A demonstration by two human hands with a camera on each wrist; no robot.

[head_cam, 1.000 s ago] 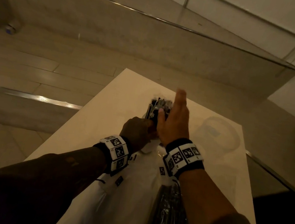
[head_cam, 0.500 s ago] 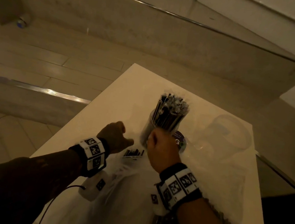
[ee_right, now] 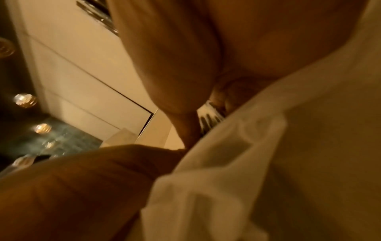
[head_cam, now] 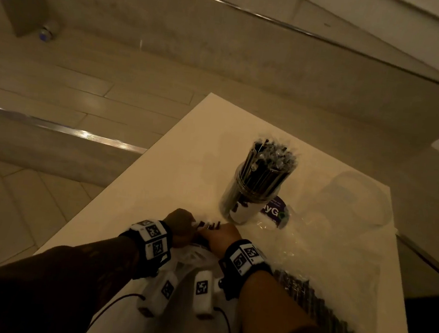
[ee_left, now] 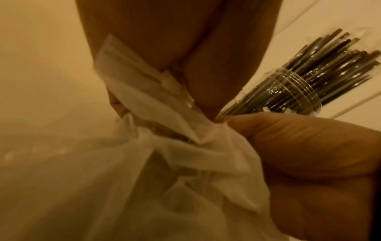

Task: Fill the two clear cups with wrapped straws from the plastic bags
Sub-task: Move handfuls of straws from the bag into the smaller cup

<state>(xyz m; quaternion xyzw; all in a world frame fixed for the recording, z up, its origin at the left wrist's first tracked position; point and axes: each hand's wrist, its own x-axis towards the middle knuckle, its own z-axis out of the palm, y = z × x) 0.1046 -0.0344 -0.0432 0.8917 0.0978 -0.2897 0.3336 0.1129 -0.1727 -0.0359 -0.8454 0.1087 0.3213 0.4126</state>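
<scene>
A clear cup [head_cam: 253, 195] packed with black wrapped straws [head_cam: 271, 158] stands mid-table; it also shows in the left wrist view [ee_left: 299, 91]. To its right stands an empty clear cup [head_cam: 356, 201]. At the near edge lies a white plastic bag [head_cam: 191, 256], with dark straw ends [head_cam: 207, 224] poking from its mouth. My left hand [head_cam: 181, 227] and right hand [head_cam: 221, 239] both pinch that mouth. Thumb and fingers of the left hand [ee_left: 218, 117] squeeze bunched bag film [ee_left: 185, 163]. The right hand [ee_right: 185, 143] grips the bag [ee_right: 268, 163] beside the straw ends [ee_right: 210, 117].
A clear bag of black straws [head_cam: 320, 301] lies at the near right. An empty crumpled clear bag with a purple label [head_cam: 273, 209] lies behind the filled cup. The white table [head_cam: 180, 162] ends at left and far edges, with tiled floor [head_cam: 57, 87] beyond.
My right hand left the straws in the filled cup and came back to the white bag's mouth. My left hand moved in to meet it there.
</scene>
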